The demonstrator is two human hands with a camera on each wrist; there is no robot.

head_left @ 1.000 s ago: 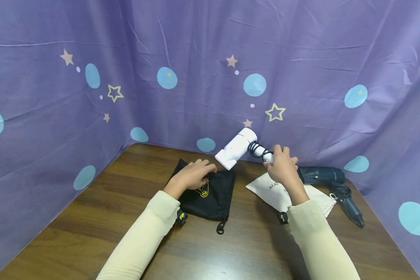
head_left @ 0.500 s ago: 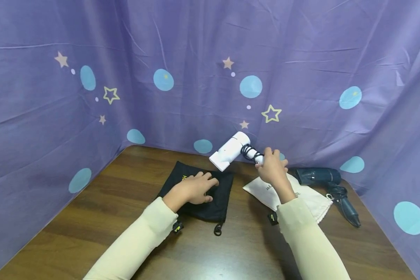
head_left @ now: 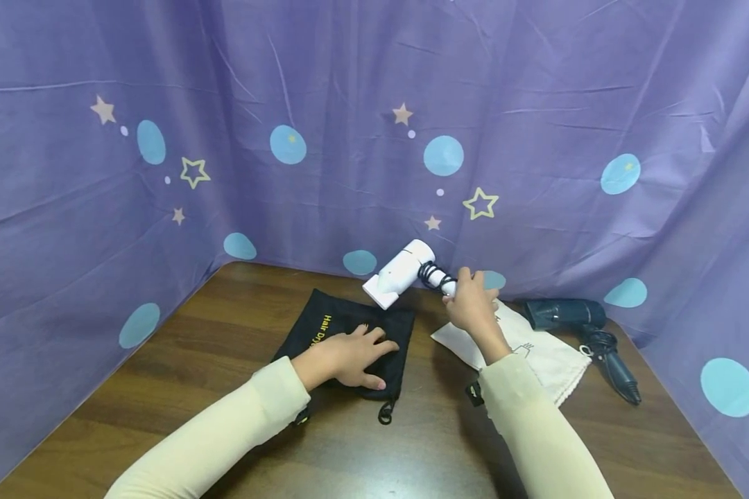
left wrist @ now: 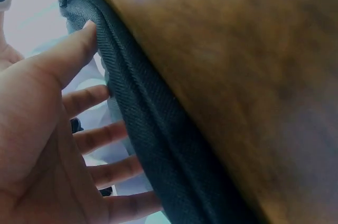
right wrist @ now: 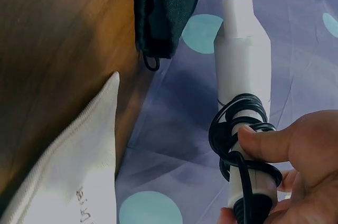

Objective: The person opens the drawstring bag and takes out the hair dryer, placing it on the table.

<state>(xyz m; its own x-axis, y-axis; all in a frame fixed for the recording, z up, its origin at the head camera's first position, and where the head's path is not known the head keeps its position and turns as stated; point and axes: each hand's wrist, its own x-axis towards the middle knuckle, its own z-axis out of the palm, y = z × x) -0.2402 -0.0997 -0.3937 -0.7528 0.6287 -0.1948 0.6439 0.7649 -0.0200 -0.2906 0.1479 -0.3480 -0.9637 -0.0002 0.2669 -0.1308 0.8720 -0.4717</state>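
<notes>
A white hair dryer (head_left: pixel 402 270), its black cord (right wrist: pixel 232 129) wound round the handle, is held up by my right hand (head_left: pixel 473 305), which grips the handle. Its nozzle points down and left, above the back edge of a black drawstring pouch (head_left: pixel 349 308) with yellow "Hair Dry..." lettering. My left hand (head_left: pixel 352 355) lies over the pouch with fingers spread, and in the left wrist view the fingertips meet the black cloth. Part of the lettering is hidden under that hand.
To the right lies a white cloth pouch (head_left: pixel 546 357), partly behind my right forearm. Beyond it rests a dark folded-cord hair dryer (head_left: pixel 564 314). A purple curtain (head_left: pixel 349 138) hangs behind the wooden table (head_left: pixel 406 457).
My right hand has carried the white hair dryer left and slightly down, toward the black pouch. The left hand has come down toward the pouch's front, uncovering more yellow lettering.
</notes>
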